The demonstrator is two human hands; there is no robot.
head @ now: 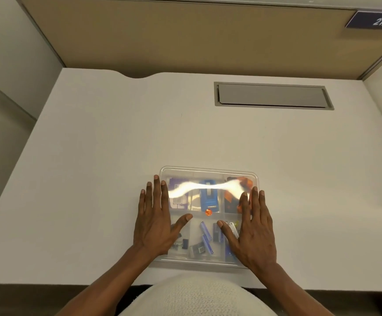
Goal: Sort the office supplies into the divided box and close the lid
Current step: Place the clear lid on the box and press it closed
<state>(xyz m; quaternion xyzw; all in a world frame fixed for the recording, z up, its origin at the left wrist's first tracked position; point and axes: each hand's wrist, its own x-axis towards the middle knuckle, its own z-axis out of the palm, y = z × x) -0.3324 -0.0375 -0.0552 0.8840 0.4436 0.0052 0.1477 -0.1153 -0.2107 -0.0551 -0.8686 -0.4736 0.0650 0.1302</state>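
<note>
A clear divided box (208, 171) sits near the desk's front edge with its transparent lid lying flat on top. Through the lid I see a blue stapler (208, 197), a purple packet (177, 201), an orange and black item (233, 199), binder clips (182, 244) and small blue and grey pieces (205, 240). My left hand (155, 222) lies flat on the lid's left side, fingers spread. My right hand (252, 226) lies flat on the lid's right side, fingers spread. Glare streaks across the far half of the lid.
The white desk (117, 144) has a grey cable hatch (273, 95) at the back right. Tan partition walls enclose the back and sides. A sign reading 212 (378, 20) hangs at the top right.
</note>
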